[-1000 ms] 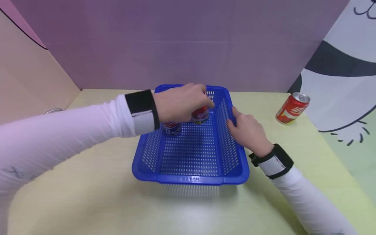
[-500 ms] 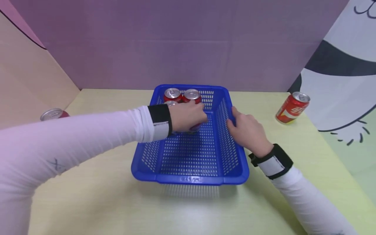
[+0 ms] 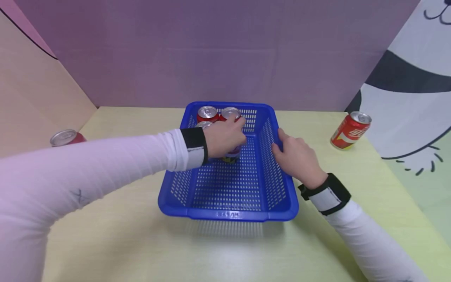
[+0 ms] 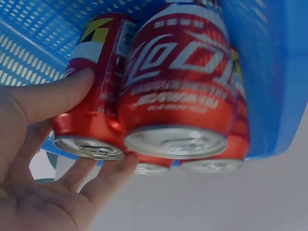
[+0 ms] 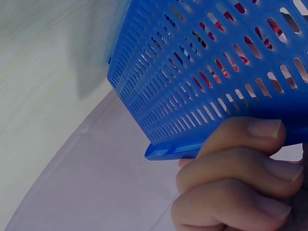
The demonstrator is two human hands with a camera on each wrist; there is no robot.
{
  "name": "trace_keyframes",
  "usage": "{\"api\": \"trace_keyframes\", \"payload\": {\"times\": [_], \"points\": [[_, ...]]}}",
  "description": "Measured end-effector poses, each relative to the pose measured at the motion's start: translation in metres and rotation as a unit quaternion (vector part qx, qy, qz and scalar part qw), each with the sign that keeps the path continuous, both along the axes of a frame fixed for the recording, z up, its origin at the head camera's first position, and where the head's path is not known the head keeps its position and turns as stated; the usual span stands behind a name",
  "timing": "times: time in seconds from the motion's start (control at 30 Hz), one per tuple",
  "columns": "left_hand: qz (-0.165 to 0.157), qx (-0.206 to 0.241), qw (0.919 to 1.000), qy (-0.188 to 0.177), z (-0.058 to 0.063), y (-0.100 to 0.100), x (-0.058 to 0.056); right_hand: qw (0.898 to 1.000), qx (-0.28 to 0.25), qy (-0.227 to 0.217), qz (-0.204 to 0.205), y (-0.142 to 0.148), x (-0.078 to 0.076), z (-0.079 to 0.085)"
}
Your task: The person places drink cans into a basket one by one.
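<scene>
My left hand point(image 3: 225, 138) is inside the blue basket point(image 3: 246, 216), fingers spread wide about a red can point(image 4: 98, 118), the thumb laid along its side. That can sits lid up at the near right of a group of four, close beside the near left can point(image 4: 175, 91). Behind them stand the back left can point(image 3: 207, 113) and the back right can point(image 3: 230, 113). My right hand point(image 3: 299, 160) grips the basket's right rim, fingers curled outside. On the table point(image 3: 352, 184), well apart from the basket, one can point(image 3: 351, 130) stands to the right; another point(image 3: 68, 137) shows at left, partly behind my sleeve point(image 3: 116, 164).
</scene>
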State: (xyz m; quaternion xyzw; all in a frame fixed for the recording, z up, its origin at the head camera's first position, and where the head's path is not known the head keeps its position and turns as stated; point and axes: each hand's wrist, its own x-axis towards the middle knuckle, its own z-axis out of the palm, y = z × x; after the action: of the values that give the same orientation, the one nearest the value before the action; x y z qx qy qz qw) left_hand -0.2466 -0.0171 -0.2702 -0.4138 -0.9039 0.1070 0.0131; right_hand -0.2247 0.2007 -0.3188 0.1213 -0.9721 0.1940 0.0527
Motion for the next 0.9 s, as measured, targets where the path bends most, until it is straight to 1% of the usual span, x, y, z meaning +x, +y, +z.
{"api": "trace_keyframes", "payload": {"times": [0.07, 0.13, 0.23, 0.3, 0.37, 0.4, 0.47, 0.53, 0.6, 0.67, 0.73, 0.77, 0.83, 0.87, 0.9], "points": [[0.002, -0.001, 0.9999, 0.01, -0.001, 0.0, -0.001, 1.0, 0.0, 0.002, 0.002, 0.0, 0.0, -0.001], [0.0, 0.0, 1.0, 0.009, 0.0, -0.001, -0.001, 1.0, -0.002, 0.003, 0.004, 0.001, 0.0, -0.001], [0.004, 0.021, 0.9997, -0.011, 0.007, -0.003, 0.002, 1.0, -0.006, 0.002, 0.005, 0.001, 0.0, -0.001], [0.009, 0.047, 0.9987, -0.016, 0.015, -0.008, 0.005, 1.0, -0.008, 0.001, 0.005, 0.002, 0.0, 0.0], [0.017, 0.09, 0.9957, -0.013, 0.022, -0.017, 0.007, 1.0, -0.01, -0.001, 0.005, 0.002, 0.001, 0.001], [0.022, 0.112, 0.9934, -0.007, 0.025, -0.023, 0.009, 1.0, -0.01, 0.0, 0.005, 0.002, 0.001, 0.002], [0.037, 0.161, 0.9863, 0.01, 0.028, -0.041, 0.01, 1.0, -0.009, 0.002, 0.005, 0.001, 0.001, 0.003], [0.062, 0.209, 0.9757, 0.018, 0.027, -0.061, 0.012, 1.0, -0.008, 0.003, 0.004, 0.001, 0.001, 0.004], [0.095, 0.252, 0.9629, 0.017, 0.022, -0.082, 0.013, 1.0, -0.006, 0.007, 0.004, 0.0, 0.001, 0.004], [0.14, 0.289, 0.9469, -0.001, 0.013, -0.102, 0.016, 1.0, -0.006, 0.007, 0.006, 0.0, 0.001, 0.004], [0.182, 0.325, 0.9277, -0.027, 0.002, -0.118, 0.019, 1.0, -0.008, 0.006, 0.008, 0.0, 0.001, 0.003], [0.196, 0.343, 0.9176, -0.045, -0.005, -0.125, 0.02, 1.0, -0.009, 0.005, 0.009, -0.001, 0.001, 0.003], [0.219, 0.378, 0.8954, -0.088, -0.017, -0.134, 0.023, 1.0, -0.012, 0.0, 0.008, -0.001, 0.001, 0.003], [0.224, 0.394, 0.8851, -0.108, -0.023, -0.136, 0.024, 1.0, -0.013, -0.002, 0.007, -0.001, 0.001, 0.003], [0.229, 0.411, 0.873, -0.131, -0.029, -0.137, 0.025, 1.0, -0.014, -0.004, 0.005, -0.001, 0.002, 0.003]]}}
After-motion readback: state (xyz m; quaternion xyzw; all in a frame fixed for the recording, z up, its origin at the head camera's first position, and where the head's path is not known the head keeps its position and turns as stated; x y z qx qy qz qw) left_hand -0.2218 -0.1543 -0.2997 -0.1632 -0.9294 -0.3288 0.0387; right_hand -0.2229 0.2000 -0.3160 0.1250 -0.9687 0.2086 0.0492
